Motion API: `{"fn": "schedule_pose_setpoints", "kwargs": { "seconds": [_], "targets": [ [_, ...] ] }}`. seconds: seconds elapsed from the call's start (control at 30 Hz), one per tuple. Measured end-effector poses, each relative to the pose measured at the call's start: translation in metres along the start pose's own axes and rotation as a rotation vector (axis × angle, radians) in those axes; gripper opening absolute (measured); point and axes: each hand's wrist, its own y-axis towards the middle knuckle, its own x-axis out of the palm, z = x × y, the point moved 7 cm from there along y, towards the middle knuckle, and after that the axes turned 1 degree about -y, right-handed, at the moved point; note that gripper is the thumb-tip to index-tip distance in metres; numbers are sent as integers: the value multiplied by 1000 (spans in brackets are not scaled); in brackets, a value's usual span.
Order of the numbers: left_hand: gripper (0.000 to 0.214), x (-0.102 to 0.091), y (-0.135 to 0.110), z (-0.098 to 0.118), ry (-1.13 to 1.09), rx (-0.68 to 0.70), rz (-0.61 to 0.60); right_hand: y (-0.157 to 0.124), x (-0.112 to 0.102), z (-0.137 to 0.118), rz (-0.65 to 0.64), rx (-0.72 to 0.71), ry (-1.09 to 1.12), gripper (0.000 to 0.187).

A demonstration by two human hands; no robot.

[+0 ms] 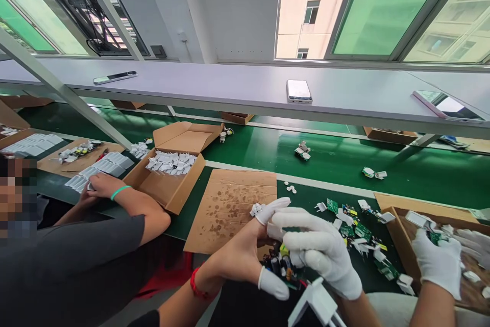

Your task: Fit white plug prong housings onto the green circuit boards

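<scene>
Cardboard sheet (225, 197): flat on green bench (184, 223).
Left hand (247, 253): with white-capped thumb and forefinger spread apart; hidden grip.
Circuit board (283, 267): between both hands.
Plug casing (318, 300): white, tilted, near circuit board.
Right hand (323, 250): gloved, with fingers curled close together; impossible to say whether pinching.

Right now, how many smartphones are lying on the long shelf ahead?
3: the left smartphone toward the shelf's left, the middle smartphone right of centre, and the right smartphone near the view's right edge.
</scene>
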Motion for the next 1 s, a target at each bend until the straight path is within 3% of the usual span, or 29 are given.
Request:
{"fn": "schedule_pose_setpoints", "kwargs": {
  "seconds": [0.13,0.23,0.3,0.5,0.63,0.8,1.0],
  "targets": [
    [119,-4,-2,-2,-54,9,-32,-1,-1,-3,112,-91,-7,28],
    [123,-1,-2,-8,-188,1,-99,-2,9,-8,-18,-173,-20,33],
    [130,2,-1,-14,-262,-27,-129,-3,14,-7,-86,-144,-69,43],
    [127,4,1,-20,-296,-61,-33,-2,12,-6,-55,-70,-258,47],
    [124,9,-1,-18,-348,-75,-2,0,17,-5,-81,-59,-146,43],
    [118,6,0,-10,-358,6,-59,-5,18,-1,-61,-148,107,41],
    [128,-5,0,-7,-74,12,-176,-6,20,8,-247,-225,265,46]
  ]
}}
